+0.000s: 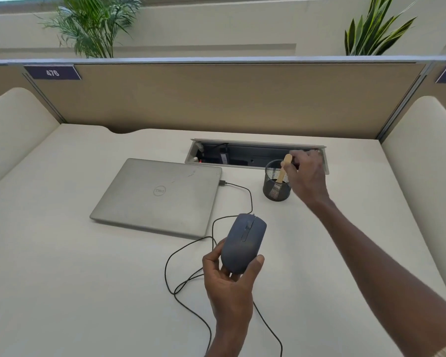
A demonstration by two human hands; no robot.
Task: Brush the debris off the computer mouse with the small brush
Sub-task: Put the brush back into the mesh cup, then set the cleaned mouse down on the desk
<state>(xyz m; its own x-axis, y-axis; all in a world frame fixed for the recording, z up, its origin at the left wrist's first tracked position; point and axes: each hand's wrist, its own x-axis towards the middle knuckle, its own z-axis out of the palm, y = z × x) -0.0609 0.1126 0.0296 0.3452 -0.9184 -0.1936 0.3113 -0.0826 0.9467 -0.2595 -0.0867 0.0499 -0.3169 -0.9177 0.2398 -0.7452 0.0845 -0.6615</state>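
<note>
The left hand point(229, 276) holds the mouse point(243, 244) above the bench point(88, 292) near its front edge, fingers clamped around it. The right hand point(307, 173) fingers pinch the small brush point(285, 167) handle, standing in the mesh cup point(276, 189) near the rear edge.

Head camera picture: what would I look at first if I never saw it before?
Probably the grey computer mouse, lifted off the desk in the left hand near the middle, its black cable looping below. Next, the right hand reaching to the wooden brush standing in a black mesh cup further back. A closed silver laptop lies to the left.
</note>
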